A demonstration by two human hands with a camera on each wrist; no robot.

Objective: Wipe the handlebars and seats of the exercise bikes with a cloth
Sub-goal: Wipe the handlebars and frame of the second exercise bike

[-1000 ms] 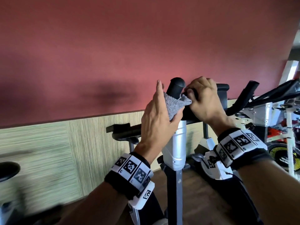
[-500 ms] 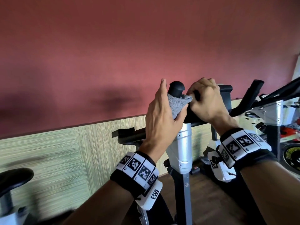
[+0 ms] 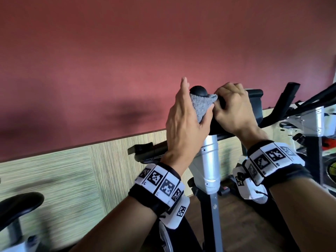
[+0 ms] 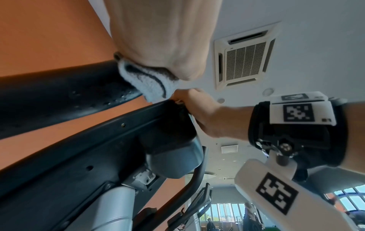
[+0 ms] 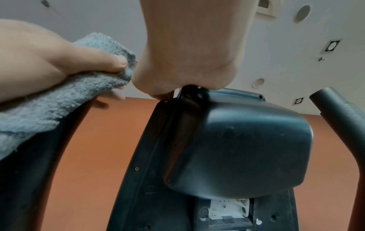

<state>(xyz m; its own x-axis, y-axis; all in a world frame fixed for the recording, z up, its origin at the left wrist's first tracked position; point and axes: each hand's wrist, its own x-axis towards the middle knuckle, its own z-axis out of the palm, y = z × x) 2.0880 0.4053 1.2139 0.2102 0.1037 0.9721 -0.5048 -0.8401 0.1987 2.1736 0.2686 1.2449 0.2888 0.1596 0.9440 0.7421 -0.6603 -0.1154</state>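
The left hand (image 3: 183,120) wraps a grey cloth (image 3: 201,106) around the upright black handlebar (image 3: 198,90) of the near exercise bike (image 3: 209,160), thumb pinching the cloth, fingers apparently straight behind the bar. Just right of it, the right hand (image 3: 234,110) curls over the top edge of the bike's black console (image 3: 256,104), gripping it.

Soft, even daylight; blurred shadows smear the red wall (image 3: 127,51), edges bend and blur.
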